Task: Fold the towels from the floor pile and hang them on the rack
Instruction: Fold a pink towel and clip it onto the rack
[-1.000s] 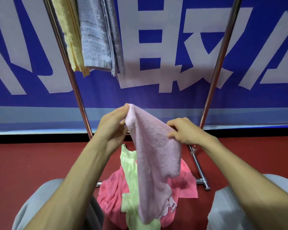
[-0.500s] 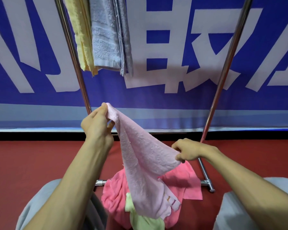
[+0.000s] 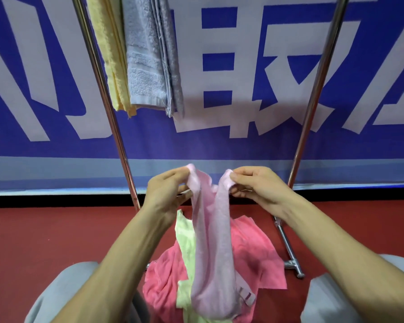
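A light pink towel point(image 3: 214, 248) hangs doubled in front of me, above the floor pile. My left hand point(image 3: 166, 194) pinches one top corner and my right hand point(image 3: 257, 185) pinches the other, the two corners a short way apart. Under it on the red floor lie a bright pink towel point(image 3: 252, 250) and a pale green towel point(image 3: 184, 243). The metal rack point(image 3: 107, 108) stands behind, its top bar out of view. On it, at the upper left, hang a yellow towel point(image 3: 112, 66) and a grey-blue towel point(image 3: 147, 57).
A blue banner point(image 3: 243, 148) with large white characters fills the background. The rack's right upright point(image 3: 313, 101) ends in a foot point(image 3: 292, 264) on the floor beside the pile. My knees in grey trousers point(image 3: 350, 294) frame the pile on both sides.
My right hand has risen from low on the towel's edge to level with my left hand. The towel, stretched slantwise before, now hangs folded in a loop between both hands.
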